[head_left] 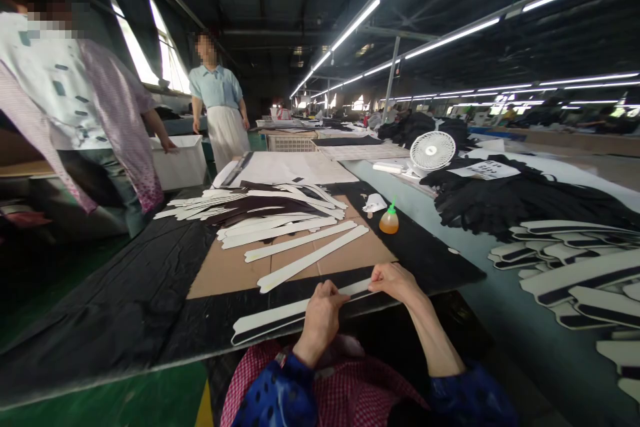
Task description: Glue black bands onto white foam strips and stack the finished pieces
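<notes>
A long white strip with a black band along its near edge [273,317] lies near the front edge of the black-covered table [125,310]. My left hand [321,313] is closed on the middle of this strip, thumb pointing right. At its right end, my right hand [395,281] pinches the strip between thumb and fingers. Just beyond, a single white strip [313,258] rests on brown cardboard [215,273]. Behind it sits a fanned pile of white strips [280,230] with dark brown pieces [240,212] among them.
A small bottle of amber liquid with a green tip [389,220] stands beyond my right hand. Farther right are a white fan [433,151], a black fabric pile [480,197] and stacked black-and-white strips [580,280]. Two people stand at the left, near a white bin [180,163].
</notes>
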Available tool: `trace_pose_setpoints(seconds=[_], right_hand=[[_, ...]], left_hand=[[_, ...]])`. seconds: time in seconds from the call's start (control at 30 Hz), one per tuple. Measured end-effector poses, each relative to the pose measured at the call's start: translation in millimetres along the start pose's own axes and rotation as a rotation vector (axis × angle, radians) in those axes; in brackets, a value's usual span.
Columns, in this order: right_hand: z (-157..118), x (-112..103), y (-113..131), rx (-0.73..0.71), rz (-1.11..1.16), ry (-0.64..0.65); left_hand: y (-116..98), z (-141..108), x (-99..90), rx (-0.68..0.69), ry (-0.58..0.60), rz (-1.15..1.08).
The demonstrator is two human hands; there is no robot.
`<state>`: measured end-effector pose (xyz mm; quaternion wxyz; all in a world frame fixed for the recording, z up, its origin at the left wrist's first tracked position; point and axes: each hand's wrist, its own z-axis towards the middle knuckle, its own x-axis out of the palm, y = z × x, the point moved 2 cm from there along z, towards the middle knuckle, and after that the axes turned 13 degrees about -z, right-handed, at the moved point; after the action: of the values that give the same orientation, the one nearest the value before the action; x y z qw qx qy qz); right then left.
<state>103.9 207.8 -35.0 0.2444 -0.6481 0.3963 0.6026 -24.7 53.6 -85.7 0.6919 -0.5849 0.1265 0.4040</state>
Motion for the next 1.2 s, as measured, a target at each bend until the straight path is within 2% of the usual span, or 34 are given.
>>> trace_pose_setpoints(seconds=[0.13,0.2,0.3,0.37,0.43,0.57,0.63,0.7,0.83,0.9,1.07,1.2], right_hand=[[0,-3,3,-0.004,-0.037,0.013],[0,-3,3,-0.018,-0.048,0.008],[0,-3,5,-0.035,-0.062,0.013],[0,-2,11,-0.058,-0.072,0.011],[-1,-1,20,-0.087,-0.078,0.008],[-2,1,33,-0.126,-0.066,0.025],[-1,0,26,-0.127,-0.051,0.02],[0,-1,8,-0.114,-0.001,-0.012],[3,-3,-40,-0.084,0.189,-0.112],[4,-1,-55,-0.089,0.282,-0.141],[6,8,-59,-0.08,0.334,-0.171],[10,12,-59,0.008,0.284,-0.163]], left_hand=[[-6,-3,-7.7,0.022,0.072,0.047],[-10,-6,-16.8,0.044,0.099,-0.013],[-14,-8,-31.4,0.066,0.007,-0.175],[-17,-5,-33.2,0.077,-0.06,-0.233],[-19,3,-24.2,0.078,-0.061,-0.246],[-16,21,9.1,-0.011,-0.031,-0.257],[-12,26,21.1,-0.054,-0.029,-0.234],[-9,27,26.6,-0.061,-0.011,-0.201],[-8,26,25.3,-0.052,0.043,-0.142],[-10,25,23.6,-0.05,0.068,-0.1],[-14,24,21.0,-0.052,0.125,-0.013],[-18,23,20.5,-0.029,0.157,0.053]])
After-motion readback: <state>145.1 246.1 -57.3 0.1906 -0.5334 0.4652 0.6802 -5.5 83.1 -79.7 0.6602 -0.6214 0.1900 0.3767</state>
